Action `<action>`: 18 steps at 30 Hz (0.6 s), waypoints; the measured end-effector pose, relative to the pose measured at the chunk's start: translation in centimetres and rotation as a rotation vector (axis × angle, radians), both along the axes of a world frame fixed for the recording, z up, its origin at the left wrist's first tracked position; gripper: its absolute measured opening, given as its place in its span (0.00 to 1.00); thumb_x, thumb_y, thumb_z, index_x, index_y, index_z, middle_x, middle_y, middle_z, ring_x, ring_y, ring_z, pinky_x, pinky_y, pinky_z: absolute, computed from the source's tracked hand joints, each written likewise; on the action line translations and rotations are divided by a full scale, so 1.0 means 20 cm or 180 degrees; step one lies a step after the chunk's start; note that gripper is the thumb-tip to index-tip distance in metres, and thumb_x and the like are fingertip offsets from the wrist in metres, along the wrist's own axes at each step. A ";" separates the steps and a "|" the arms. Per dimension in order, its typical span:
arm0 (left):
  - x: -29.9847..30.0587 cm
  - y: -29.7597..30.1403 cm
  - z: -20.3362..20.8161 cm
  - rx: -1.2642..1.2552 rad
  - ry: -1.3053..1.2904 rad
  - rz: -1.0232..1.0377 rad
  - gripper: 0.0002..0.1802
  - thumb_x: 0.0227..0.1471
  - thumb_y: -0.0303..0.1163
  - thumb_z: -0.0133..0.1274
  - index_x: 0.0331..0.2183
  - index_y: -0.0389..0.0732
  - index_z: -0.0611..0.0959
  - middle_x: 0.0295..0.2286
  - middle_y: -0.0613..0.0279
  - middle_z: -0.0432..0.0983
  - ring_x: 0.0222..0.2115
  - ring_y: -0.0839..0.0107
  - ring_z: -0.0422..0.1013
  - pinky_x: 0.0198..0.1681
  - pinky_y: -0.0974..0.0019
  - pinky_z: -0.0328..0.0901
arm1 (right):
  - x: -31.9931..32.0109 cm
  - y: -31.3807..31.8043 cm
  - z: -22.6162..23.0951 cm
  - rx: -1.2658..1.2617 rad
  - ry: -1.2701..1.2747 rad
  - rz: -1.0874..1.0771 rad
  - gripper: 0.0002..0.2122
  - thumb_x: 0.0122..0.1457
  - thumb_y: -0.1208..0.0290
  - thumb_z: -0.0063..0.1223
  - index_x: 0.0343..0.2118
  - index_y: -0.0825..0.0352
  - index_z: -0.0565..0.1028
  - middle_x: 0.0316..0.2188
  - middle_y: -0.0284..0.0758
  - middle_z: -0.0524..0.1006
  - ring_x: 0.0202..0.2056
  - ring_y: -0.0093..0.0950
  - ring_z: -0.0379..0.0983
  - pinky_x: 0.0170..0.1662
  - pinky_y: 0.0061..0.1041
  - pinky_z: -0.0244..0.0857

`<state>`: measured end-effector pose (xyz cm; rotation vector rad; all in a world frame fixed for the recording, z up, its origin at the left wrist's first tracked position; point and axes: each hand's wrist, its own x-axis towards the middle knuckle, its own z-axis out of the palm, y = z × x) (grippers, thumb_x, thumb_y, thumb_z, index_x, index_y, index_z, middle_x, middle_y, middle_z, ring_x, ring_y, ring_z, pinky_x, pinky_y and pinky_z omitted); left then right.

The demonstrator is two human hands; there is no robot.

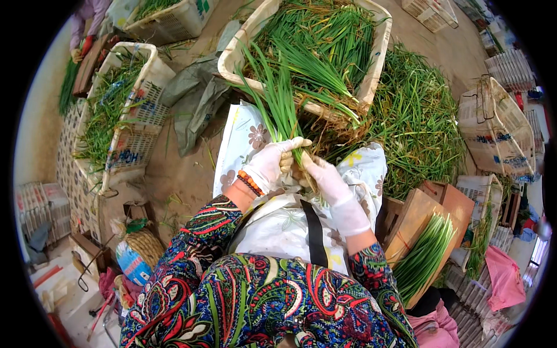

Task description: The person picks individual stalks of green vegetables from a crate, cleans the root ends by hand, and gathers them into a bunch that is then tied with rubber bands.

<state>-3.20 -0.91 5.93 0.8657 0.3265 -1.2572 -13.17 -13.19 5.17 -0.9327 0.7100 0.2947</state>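
Over my apron-covered lap (278,232), both gloved hands work close together on a bunch of green chives (282,110). My left hand (268,165), with an orange bead bracelet at the wrist, is closed round the lower stems; the leaves fan up and to the left. Right beside it, my right hand (332,184) pinches at the bottom end of the stems, its fingertips partly hidden. Just ahead stands a white plastic crate (231,61) heaped with chives (342,35), some with dry brown leaves. A few stems with pale ends hang over its near rim.
A large heap of loose leaves (415,116) lies right of the crate. Trimmed chives (426,255) rest on a slanted wooden board (412,217) by my right elbow. Another filled crate (130,133) and a grey-green sheet (200,98) are left. A co-worker's hand (76,55) shows at upper left.
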 end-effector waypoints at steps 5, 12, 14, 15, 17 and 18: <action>0.07 0.03 -0.04 -0.0084 -0.0151 0.0453 0.16 0.55 0.36 0.46 0.40 0.35 0.76 0.09 0.82 0.46 0.08 0.88 0.42 0.10 0.81 0.39 | 0.01 -0.04 -0.09 -0.0478 -0.0250 -0.0354 0.09 0.54 0.69 0.52 0.31 0.70 0.72 0.24 0.30 0.74 0.24 0.16 0.68 0.27 0.12 0.61; 0.23 0.15 -0.05 -0.0399 0.0061 0.0554 0.19 0.57 0.35 0.42 0.46 0.33 0.69 0.09 0.82 0.45 0.07 0.88 0.43 0.08 0.80 0.41 | -0.24 -0.32 -0.10 -0.2429 0.0208 0.1381 0.13 0.54 0.63 0.51 0.31 0.71 0.72 0.24 0.35 0.75 0.25 0.19 0.70 0.28 0.16 0.62; 0.21 0.12 -0.01 -0.0354 0.0094 0.0389 0.18 0.57 0.35 0.42 0.45 0.34 0.71 0.09 0.81 0.45 0.07 0.88 0.43 0.08 0.80 0.41 | -0.27 -0.37 -0.14 -0.5253 0.0202 0.1920 0.15 0.53 0.61 0.51 0.32 0.72 0.73 0.26 0.37 0.76 0.28 0.21 0.71 0.30 0.19 0.63; 0.19 0.11 -0.01 -0.0321 0.0097 0.0310 0.17 0.56 0.35 0.44 0.43 0.35 0.73 0.09 0.82 0.46 0.07 0.88 0.43 0.09 0.80 0.40 | -0.22 -0.32 -0.09 -0.4245 0.0053 0.1416 0.15 0.53 0.61 0.51 0.32 0.72 0.73 0.26 0.36 0.76 0.29 0.21 0.71 0.31 0.19 0.63; 0.16 0.10 -0.01 -0.0217 0.0078 0.0178 0.15 0.54 0.36 0.47 0.39 0.36 0.77 0.09 0.82 0.47 0.08 0.87 0.43 0.10 0.79 0.39 | -0.03 -0.15 -0.01 -0.2177 -0.0247 0.0446 0.16 0.53 0.60 0.52 0.32 0.72 0.73 0.26 0.36 0.76 0.31 0.22 0.70 0.33 0.21 0.63; 0.13 0.07 0.00 -0.0120 0.0043 0.0139 0.16 0.56 0.35 0.43 0.42 0.35 0.74 0.08 0.81 0.46 0.07 0.88 0.44 0.09 0.80 0.40 | 0.03 -0.08 0.02 -0.1899 -0.0255 0.0497 0.15 0.52 0.62 0.52 0.31 0.72 0.74 0.25 0.34 0.75 0.29 0.20 0.69 0.32 0.19 0.63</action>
